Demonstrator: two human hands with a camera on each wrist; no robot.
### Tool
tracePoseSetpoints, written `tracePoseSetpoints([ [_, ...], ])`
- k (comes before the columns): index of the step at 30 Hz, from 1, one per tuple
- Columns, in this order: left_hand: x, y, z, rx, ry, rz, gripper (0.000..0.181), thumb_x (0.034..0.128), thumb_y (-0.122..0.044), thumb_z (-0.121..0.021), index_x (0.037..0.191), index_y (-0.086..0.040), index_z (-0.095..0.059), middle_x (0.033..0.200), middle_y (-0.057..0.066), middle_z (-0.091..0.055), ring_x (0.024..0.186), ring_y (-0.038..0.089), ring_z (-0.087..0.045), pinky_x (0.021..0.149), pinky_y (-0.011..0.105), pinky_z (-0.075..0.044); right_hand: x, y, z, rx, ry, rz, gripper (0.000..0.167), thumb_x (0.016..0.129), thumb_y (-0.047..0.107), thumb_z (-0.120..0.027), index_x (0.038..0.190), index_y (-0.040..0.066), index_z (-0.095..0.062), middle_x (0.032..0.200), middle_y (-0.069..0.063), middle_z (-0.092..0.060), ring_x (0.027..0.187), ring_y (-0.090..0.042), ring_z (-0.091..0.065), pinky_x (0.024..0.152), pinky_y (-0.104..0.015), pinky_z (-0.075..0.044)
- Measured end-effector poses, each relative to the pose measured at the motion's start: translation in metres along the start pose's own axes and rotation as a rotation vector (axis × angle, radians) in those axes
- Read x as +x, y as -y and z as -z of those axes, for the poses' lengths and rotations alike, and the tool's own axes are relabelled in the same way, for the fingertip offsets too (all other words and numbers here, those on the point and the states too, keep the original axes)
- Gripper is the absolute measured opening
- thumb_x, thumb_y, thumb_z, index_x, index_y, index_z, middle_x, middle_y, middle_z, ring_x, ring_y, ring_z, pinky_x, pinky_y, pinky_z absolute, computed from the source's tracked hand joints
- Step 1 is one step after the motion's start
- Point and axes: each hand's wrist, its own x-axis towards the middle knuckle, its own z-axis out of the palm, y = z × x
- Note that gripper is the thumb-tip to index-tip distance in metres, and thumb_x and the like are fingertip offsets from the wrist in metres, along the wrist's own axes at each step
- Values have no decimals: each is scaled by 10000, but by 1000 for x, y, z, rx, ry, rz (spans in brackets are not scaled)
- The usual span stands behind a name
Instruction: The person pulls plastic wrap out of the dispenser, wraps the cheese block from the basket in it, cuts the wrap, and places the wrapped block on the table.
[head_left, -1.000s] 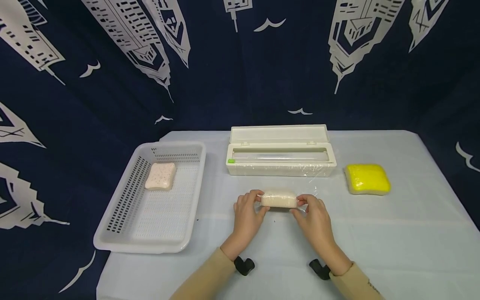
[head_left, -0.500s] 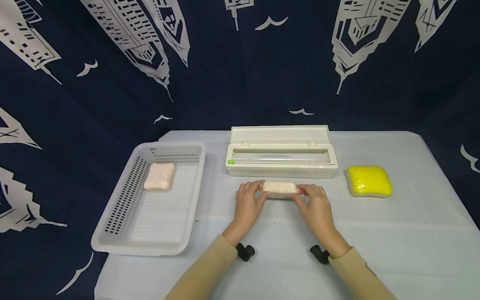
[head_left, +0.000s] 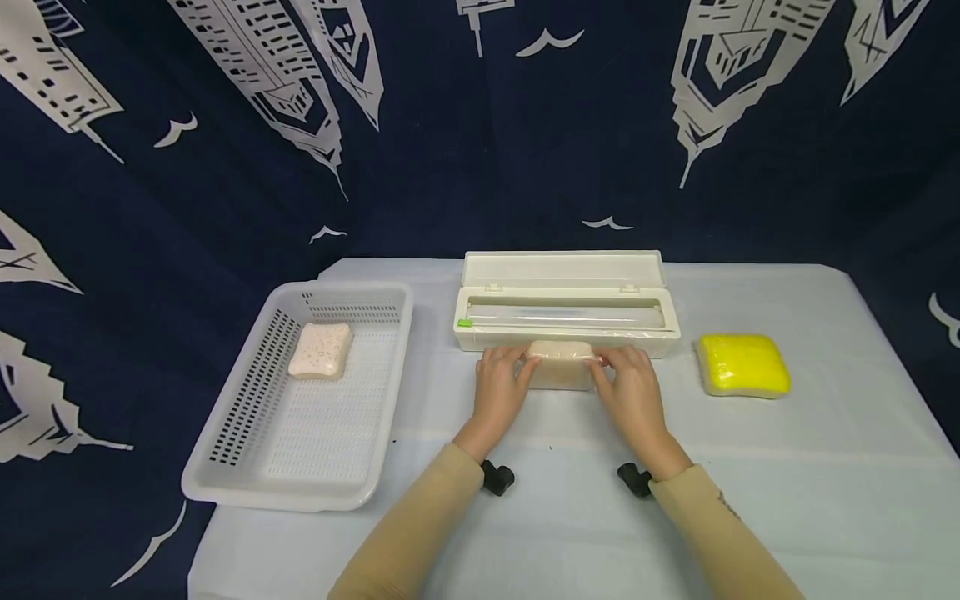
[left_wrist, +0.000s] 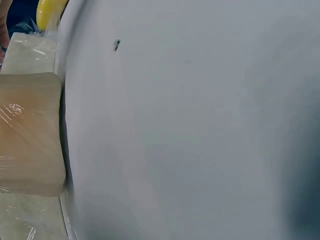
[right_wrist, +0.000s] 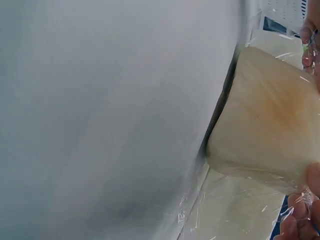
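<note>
Leftmost, the white basket [head_left: 277, 498] holds a speckled bar [head_left: 320, 351] on which no film shows, so that one looks untouched. Next along, the left hand [head_left: 498, 392] has its thumb and fingers pinched at the left end of the pale bar [head_left: 560, 372]. The bar sits between both hands, just in front of the dispenser [head_left: 566, 293], tipped up with a broad face toward the person; whether it touches the dispenser I cannot tell. The right hand [head_left: 632, 396] pinches the other end, where the right wrist view shows clear film [right_wrist: 305, 195] bunched at the fingers. The film already lies over the bar's face — the covering seems largely done, and what looks left is tidying the gathered ends. The dispenser's lid [head_left: 562, 268] is up, with the roll [head_left: 566, 314] visible inside. Farthest right, the yellow block [head_left: 742, 365] lies by itself and shines as though wrapped, though I cannot be sure. Against the frame from a second ago, both hands and the pale bar are farther from the person and nearer the dispenser, and the bar is tilted up rather than lying low — the basket, speckled bar and yellow block keep their places.
</note>
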Motion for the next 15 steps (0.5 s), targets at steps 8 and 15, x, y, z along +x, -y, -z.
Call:
tracePoseSetpoints([
  [8,14,-1,-1,15,8,34,342,935,-319,-657,1150,-58,-712,973,58,-696,968,231,-573,810,332,-432,13,0,-2,-15,14,7,239,866,112,-749,984,-91,-703,828,-173,-626,800,-334,-539,720,-425,-435],
  [15,15,4,3,-82,33,108,375,931,-321,-679,1206,-67,-665,1032,57,-690,1036,238,-556,912,373,-422,16,1,5,-15,98,-55,291,886,129,-724,1082,-83,-685,952,-206,-633,916,-358,-563,788,-468,-465],
])
